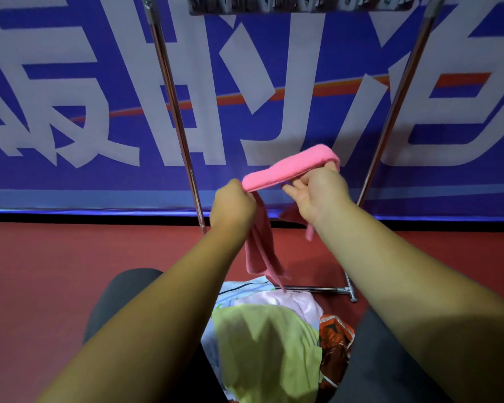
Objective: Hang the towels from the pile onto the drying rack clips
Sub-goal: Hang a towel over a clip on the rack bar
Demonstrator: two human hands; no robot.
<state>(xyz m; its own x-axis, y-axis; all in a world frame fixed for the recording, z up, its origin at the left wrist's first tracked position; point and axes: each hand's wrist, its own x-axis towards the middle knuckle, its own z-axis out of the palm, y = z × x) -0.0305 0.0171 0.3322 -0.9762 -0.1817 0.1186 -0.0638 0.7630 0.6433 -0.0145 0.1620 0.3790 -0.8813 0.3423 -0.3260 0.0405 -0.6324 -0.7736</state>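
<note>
A pink towel point(288, 168) is stretched between my two hands in front of the metal drying rack point(173, 112). My left hand point(232, 207) grips one end, and the rest of the cloth hangs down below it. My right hand point(320, 193) pinches the other end, palm turned up. The row of clips point(303, 4) runs along the rack's top bar at the upper edge of the view, well above both hands. The pile of towels point(268, 338) lies on the floor between my knees: a yellow-green one on top, then pale pink, striped and orange ones.
A large blue banner point(70, 112) with white characters stands behind the rack. The rack's right leg point(396, 97) slants down to a foot bar point(332, 290) on the red floor point(41, 271). My dark-trousered knees flank the pile.
</note>
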